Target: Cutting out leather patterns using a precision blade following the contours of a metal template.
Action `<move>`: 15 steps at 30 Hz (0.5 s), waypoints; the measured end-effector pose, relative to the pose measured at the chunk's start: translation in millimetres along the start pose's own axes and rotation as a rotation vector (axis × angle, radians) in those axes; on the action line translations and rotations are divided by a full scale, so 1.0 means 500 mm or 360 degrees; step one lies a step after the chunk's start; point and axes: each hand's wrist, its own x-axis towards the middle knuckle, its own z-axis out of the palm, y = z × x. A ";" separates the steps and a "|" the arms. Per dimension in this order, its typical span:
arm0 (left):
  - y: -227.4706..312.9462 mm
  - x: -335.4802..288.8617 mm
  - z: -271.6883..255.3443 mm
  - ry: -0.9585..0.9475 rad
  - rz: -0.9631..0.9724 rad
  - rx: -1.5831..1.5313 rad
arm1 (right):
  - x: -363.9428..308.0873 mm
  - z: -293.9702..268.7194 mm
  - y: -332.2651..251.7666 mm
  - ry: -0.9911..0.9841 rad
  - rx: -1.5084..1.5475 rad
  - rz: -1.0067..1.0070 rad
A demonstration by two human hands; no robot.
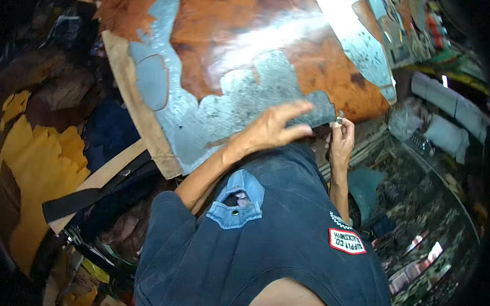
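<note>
A large glossy brown leather sheet (216, 59) lies across a grey metal-looking worktop (202, 124). Along its near side the leather has a stepped, cut-out edge where the grey shows. My left hand (276, 124) is over the grey area near the front edge, palm down, fingers stretched and apart, holding nothing. By the leather's near right corner, my right hand (341, 141) pinches a small silvery metal tool (340, 116) between thumb and fingers. Its exact kind is too small to make out. A grey rounded piece with a brown rim (152, 82) lies on the worktop's left.
A wooden board (140, 104) edges the worktop's left side. Yellow leather (37, 160) hangs or lies at the left beside dark cloth. Wrapped white rolls (449, 104) are at the right, above dark clutter. A blue denim piece (240, 199) is on my dark shirt.
</note>
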 end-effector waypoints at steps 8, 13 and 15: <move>-0.178 -0.122 -0.251 0.1488 -0.0560 0.0524 | 0.136 -0.020 -0.045 -0.0048 -0.1125 -0.0800; -0.187 -0.103 -0.263 0.1603 -0.0414 -0.0092 | 0.302 -0.046 -0.049 -0.0108 -0.1557 -0.0966; -0.169 -0.097 -0.270 0.1720 -0.0496 -0.0624 | 0.331 -0.054 -0.056 -0.0103 -0.1580 -0.0946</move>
